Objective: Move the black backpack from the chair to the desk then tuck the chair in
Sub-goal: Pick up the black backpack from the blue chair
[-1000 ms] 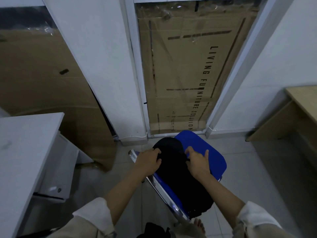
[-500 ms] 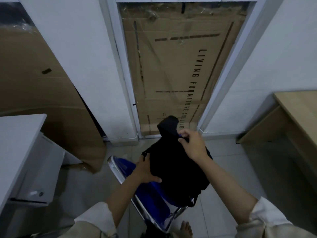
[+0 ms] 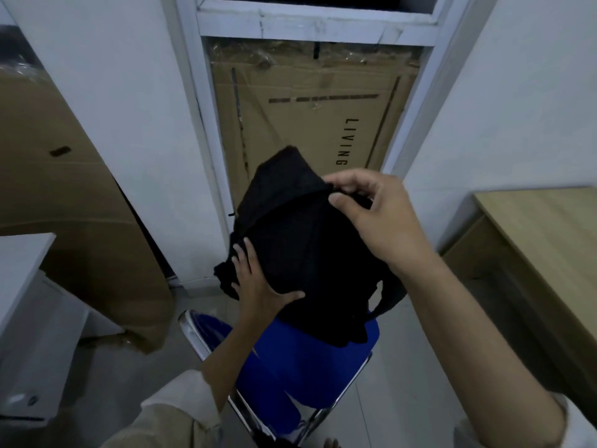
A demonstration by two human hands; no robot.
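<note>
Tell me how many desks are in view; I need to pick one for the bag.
2. A white desk sits at the left edge; a wooden desk stands along the right wall. Both are cut off by the frame, so more may lie out of view.

The person is wearing a pale beige top with loose sleeves. The left sleeve [image 3: 168, 418] is bunching in soft folds just above the elbow, leaving the forearm bare down to the left hand [image 3: 258, 282]. The right sleeve [image 3: 513, 428] is sitting pushed up the same way, its cuff edge wrinkling, with the forearm bare to the right hand [image 3: 378, 215]. Both hands are showing no gloves, rings or watch.
</note>
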